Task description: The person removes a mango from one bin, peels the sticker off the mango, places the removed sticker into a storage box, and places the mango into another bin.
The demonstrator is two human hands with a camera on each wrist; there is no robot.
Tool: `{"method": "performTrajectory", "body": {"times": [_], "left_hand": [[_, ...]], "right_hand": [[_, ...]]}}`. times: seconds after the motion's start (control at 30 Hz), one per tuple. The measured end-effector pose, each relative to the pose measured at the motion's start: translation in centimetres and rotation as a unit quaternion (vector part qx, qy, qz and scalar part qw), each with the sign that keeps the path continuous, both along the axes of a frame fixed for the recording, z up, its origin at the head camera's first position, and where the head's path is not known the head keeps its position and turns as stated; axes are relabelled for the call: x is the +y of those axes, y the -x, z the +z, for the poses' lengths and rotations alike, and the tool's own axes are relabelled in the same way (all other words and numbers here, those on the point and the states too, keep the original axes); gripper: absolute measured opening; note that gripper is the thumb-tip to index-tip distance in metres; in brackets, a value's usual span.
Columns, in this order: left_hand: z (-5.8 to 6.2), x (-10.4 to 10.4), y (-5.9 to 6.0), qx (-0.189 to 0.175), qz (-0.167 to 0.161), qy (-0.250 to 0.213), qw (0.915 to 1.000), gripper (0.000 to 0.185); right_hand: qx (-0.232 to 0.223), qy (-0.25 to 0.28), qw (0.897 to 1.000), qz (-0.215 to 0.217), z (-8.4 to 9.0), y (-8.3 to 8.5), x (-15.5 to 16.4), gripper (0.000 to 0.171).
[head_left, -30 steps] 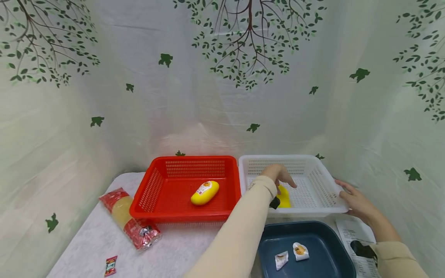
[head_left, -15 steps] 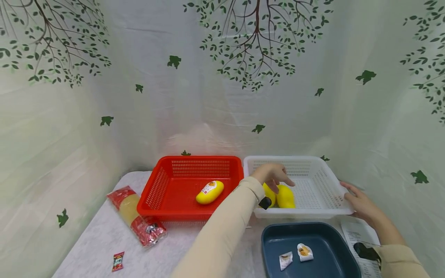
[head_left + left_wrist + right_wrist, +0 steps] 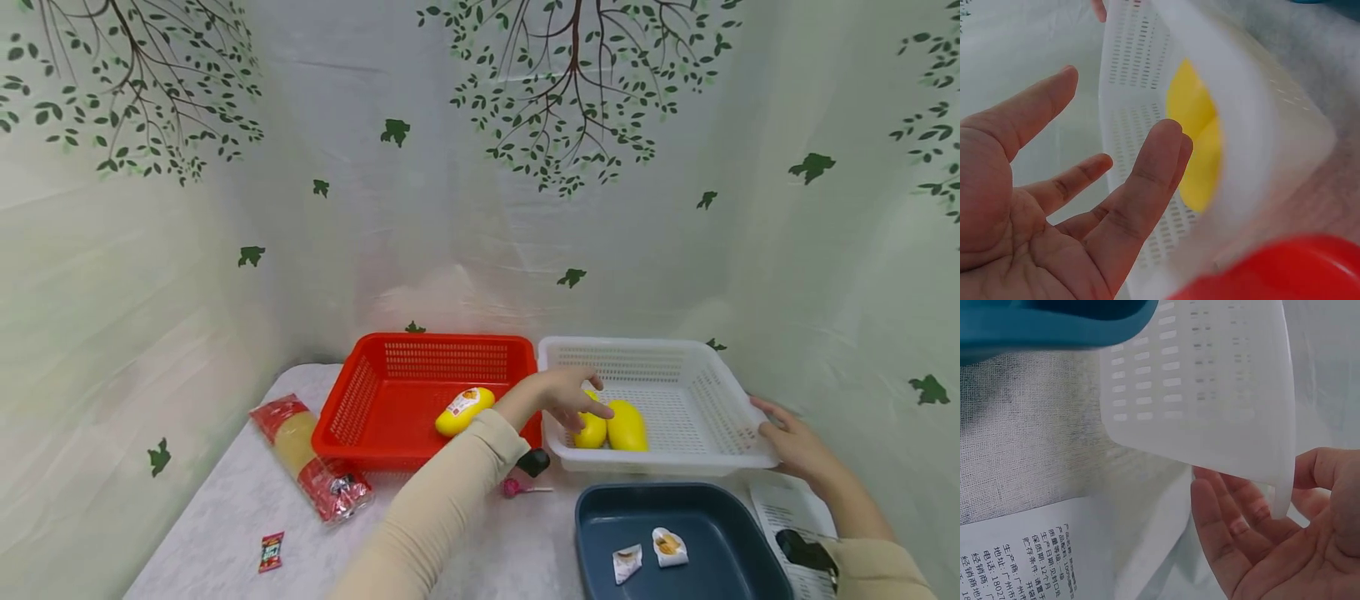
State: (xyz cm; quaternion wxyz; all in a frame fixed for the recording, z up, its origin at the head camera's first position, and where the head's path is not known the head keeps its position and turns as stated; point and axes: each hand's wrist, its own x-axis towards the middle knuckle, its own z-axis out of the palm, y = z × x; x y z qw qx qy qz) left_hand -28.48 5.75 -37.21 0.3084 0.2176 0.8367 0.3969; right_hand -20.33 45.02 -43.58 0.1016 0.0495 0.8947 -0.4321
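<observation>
While the left hand (image 3: 564,398) hangs over the near-left corner of the white basket (image 3: 731,417), just right of frame centre in the head view, its fingers are loose and spread and grasp nothing; the left wrist view shows the palm open (image 3: 1054,212) beside the perforated wall (image 3: 1141,94). Two yellow packs (image 3: 617,425) lie side by side on the basket floor right under those fingertips. Whether a fingertip touches the nearer pack cannot be told.

Right hand (image 3: 797,440) sits at the basket's right rim, lower right of frame. Fingers are extended under and against the rim (image 3: 1260,412), thumb above, more a brace than a clench, probably to keep the light basket from sliding.

Red basket (image 3: 360,400) touches the white one on its left and holds one yellow labelled pack (image 3: 465,410).

Bottom right: dark blue tray (image 3: 600,521) with two small white wrappers (image 3: 651,554). A printed sheet (image 3: 780,517) lies beside it. Lower left of frame: a long red-ended packet (image 3: 309,458) and a small red sachet (image 3: 272,552) on the cloth. A pink lollipop (image 3: 516,488) lies between the baskets and the tray.
</observation>
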Motion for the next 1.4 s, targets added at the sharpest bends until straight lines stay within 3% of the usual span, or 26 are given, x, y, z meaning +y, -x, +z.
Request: {"method": "performTrajectory", "body": {"times": [0.23, 0.63, 0.97, 1.1, 1.4], "left_hand": [[-0.8, -3.1, -1.3, 0.014, -0.002, -0.025, 0.9996, 0.064], [-0.3, -6.9, -4.4, 0.047, 0.007, -0.059, 0.9971, 0.054], [0.2, -9.6, -6.5, 0.068, 0.012, -0.052, 0.9963, 0.057], [-0.2, -10.8, -7.1, 0.065, 0.003, -0.066, 0.9957, 0.06], [-1.2, -13.5, -8.7, 0.067, 0.015, -0.072, 0.995, 0.056]], "right_hand": [[0.003, -0.033, 0.999, -0.01, 0.2, -0.2, -0.4, 0.063], [0.065, -0.119, 0.991, -0.008, 1.0, -0.6, -1.2, 0.066], [0.077, -0.127, 0.989, -0.026, 1.7, -0.9, -2.3, 0.068], [0.095, -0.13, 0.986, -0.032, 1.9, -1.1, -2.9, 0.068], [0.148, -0.145, 0.977, -0.043, 3.0, -1.7, -6.0, 0.064]]}}
